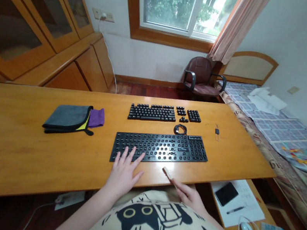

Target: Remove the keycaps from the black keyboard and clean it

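A coiled cable lies between keyboard and keycaps — cloths leftward.

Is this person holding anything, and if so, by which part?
The right hand grips a slim brush-like tool by its handle, wider end pointing away. The left hand grips nothing, lying spread over the front of the keyboard base.

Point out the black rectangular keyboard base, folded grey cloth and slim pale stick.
Black rectangular keyboard base (pixel 162 148): head view, middle of top.
Folded grey cloth (pixel 67 116): head view, upper face.
Slim pale stick (pixel 167 173): head view, its exposed length.
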The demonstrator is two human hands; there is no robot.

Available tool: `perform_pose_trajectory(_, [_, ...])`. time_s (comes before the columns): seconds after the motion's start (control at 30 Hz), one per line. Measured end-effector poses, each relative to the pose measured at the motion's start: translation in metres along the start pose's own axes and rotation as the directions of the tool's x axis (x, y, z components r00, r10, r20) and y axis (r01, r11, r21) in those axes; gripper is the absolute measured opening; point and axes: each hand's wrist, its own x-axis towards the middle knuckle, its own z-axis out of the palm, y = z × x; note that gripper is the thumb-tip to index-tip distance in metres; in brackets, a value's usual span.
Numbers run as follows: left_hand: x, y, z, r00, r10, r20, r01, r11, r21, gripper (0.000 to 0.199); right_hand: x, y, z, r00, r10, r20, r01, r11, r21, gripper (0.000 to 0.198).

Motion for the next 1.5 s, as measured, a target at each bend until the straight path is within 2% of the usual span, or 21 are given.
perform_pose_trajectory(0.13, [0.0, 0.0, 0.0, 1.0, -0.005, 0.005, 0.005, 1.0, -0.02, 0.059, 0.005, -0.001, 0.003, 0.969, 0.125, -0.215, -0.07, 0.966, 0.248, 0.065])
perform_pose_trajectory(0.17, [0.0, 0.0, 0.0, 1.0, -0.006, 0.005, 0.006, 1.0, -0.024, 0.059, 0.006, -0.002, 0.004, 0.97, 0.148, -0.194, -0.091, 0.957, 0.277, 0.066])
perform_pose_trajectory(0.27, [0.0, 0.0, 0.0, 1.0, -0.012, 0.005, 0.013, 0.999, -0.031, 0.059, 0.008, -0.004, 0.006, 0.995, 0.09, 0.039, -0.098, 0.963, 0.253, 0.059])
perform_pose_trajectory(0.3, [0.0, 0.0, 0.0, 1.0, -0.013, 0.006, 0.013, 0.999, -0.03, 0.059, 0.008, -0.004, 0.007, 0.996, 0.069, 0.056, -0.081, 0.966, 0.244, 0.058])
perform_pose_trajectory(0.4, [0.0, 0.0, 0.0, 1.0, -0.004, 0.007, 0.004, 1.0, -0.024, 0.06, 0.007, -0.003, 0.011, 0.986, 0.107, -0.124, -0.073, 0.965, 0.252, 0.063])
perform_pose_trajectory(0.43, [0.0, 0.0, 0.0, 1.0, -0.001, 0.007, 0.001, 1.0, -0.024, 0.06, 0.007, -0.003, 0.012, 0.984, 0.115, -0.138, -0.079, 0.966, 0.246, 0.063])
perform_pose_trajectory(0.57, [-0.001, -0.002, 0.0, 1.0, 0.004, -0.005, -0.004, 0.999, -0.042, 0.059, 0.007, -0.007, 0.012, 0.994, -0.01, 0.111, -0.013, 0.979, 0.202, 0.054])
perform_pose_trajectory(0.6, [-0.002, -0.002, -0.001, 1.0, -0.006, -0.022, 0.005, 0.999, -0.054, 0.059, 0.009, -0.009, 0.01, 0.995, -0.031, 0.094, 0.01, 0.976, 0.218, 0.054])
perform_pose_trajectory(0.67, [-0.004, -0.001, -0.003, 0.995, -0.058, -0.082, 0.05, 0.994, -0.101, 0.052, 0.015, -0.015, 0.006, 0.998, -0.045, -0.046, 0.057, 0.958, 0.28, 0.052])
perform_pose_trajectory(0.73, [-0.003, 0.006, -0.006, 0.986, -0.123, -0.109, 0.096, 0.97, -0.225, 0.04, 0.024, -0.023, 0.006, 0.988, -0.074, -0.136, 0.117, 0.932, 0.342, 0.046])
perform_pose_trajectory(0.8, [0.001, 0.019, -0.008, 0.99, -0.141, -0.027, 0.114, 0.886, -0.45, 0.033, 0.033, -0.032, 0.013, 0.988, -0.127, -0.083, 0.149, 0.912, 0.382, 0.036])
perform_pose_trajectory(0.9, [0.01, 0.044, -0.009, 0.982, -0.061, 0.179, 0.18, 0.589, -0.788, 0.035, 0.042, -0.042, 0.034, 0.969, -0.2, 0.148, 0.129, 0.912, 0.389, 0.031])
perform_pose_trajectory(0.97, [0.015, 0.056, -0.008, 0.973, -0.01, 0.231, 0.215, 0.413, -0.885, 0.034, 0.044, -0.045, 0.043, 0.943, -0.224, 0.245, 0.13, 0.928, 0.348, 0.031])
perform_pose_trajectory(1.0, [0.016, 0.06, -0.008, 0.974, -0.006, 0.226, 0.213, 0.36, -0.908, 0.034, 0.044, -0.045, 0.043, 0.937, -0.235, 0.258, 0.152, 0.941, 0.303, 0.03])
perform_pose_trajectory(1.07, [0.015, 0.06, -0.008, 0.976, -0.069, 0.208, 0.219, 0.322, -0.921, 0.038, 0.047, -0.043, 0.032, 0.939, -0.282, 0.198, 0.26, 0.957, 0.132, 0.03])
perform_pose_trajectory(1.13, [0.013, 0.057, -0.009, 0.958, -0.166, 0.235, 0.282, 0.378, -0.882, 0.043, 0.054, -0.039, 0.009, 0.912, -0.407, 0.043, 0.408, 0.894, -0.187, 0.031])
perform_pose_trajectory(1.17, [0.013, 0.054, -0.01, 0.947, -0.193, 0.255, 0.316, 0.447, -0.837, 0.043, 0.06, -0.037, -0.005, 0.876, -0.476, -0.07, 0.43, 0.839, -0.333, 0.029])
perform_pose_trajectory(1.27, [0.016, 0.052, -0.016, 0.935, -0.183, 0.303, 0.334, 0.74, -0.584, 0.037, 0.084, -0.027, -0.037, 0.737, -0.612, -0.286, 0.386, 0.729, -0.565, 0.022])
perform_pose_trajectory(1.3, [0.018, 0.053, -0.019, 0.932, -0.179, 0.316, 0.32, 0.815, -0.483, 0.035, 0.091, -0.024, -0.043, 0.703, -0.645, -0.302, 0.39, 0.703, -0.595, 0.021])
perform_pose_trajectory(1.37, [0.023, 0.056, -0.026, 0.924, -0.193, 0.33, 0.302, 0.897, -0.322, 0.035, 0.101, -0.019, -0.047, 0.658, -0.699, -0.281, 0.432, 0.656, -0.619, 0.02])
perform_pose_trajectory(1.5, [0.028, 0.056, -0.033, 0.937, -0.185, 0.297, 0.257, 0.94, -0.225, 0.035, 0.105, -0.015, -0.039, 0.642, -0.746, -0.178, 0.484, 0.574, -0.66, 0.019])
